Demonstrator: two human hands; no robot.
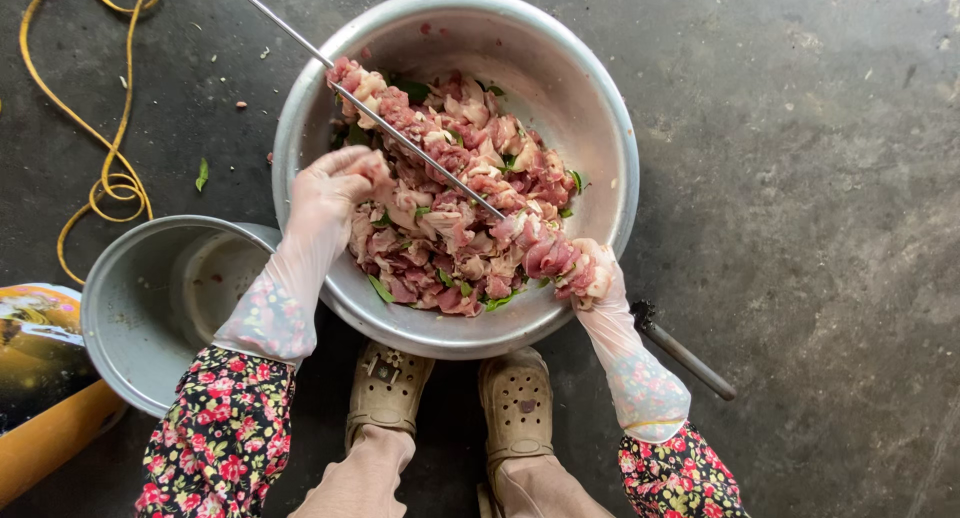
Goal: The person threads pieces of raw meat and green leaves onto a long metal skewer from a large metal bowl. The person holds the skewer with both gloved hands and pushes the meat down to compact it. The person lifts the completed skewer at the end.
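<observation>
Hands gloved, apart over bowl (600,108): left hand (335,188) pinching meat (450,208), right hand (590,273) clamped on meat end of skewer (400,138); pot (130,308) beside.

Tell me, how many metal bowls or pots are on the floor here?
2. The big metal bowl full of chopped meat sits before the person's feet; an empty metal pot stands at its left, partly under the left sleeve.

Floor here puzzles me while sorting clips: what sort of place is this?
Probably an informal cooking spot at ground level: bare concrete floor, bowl of raw meat set on it, yellow cord nearby.
</observation>
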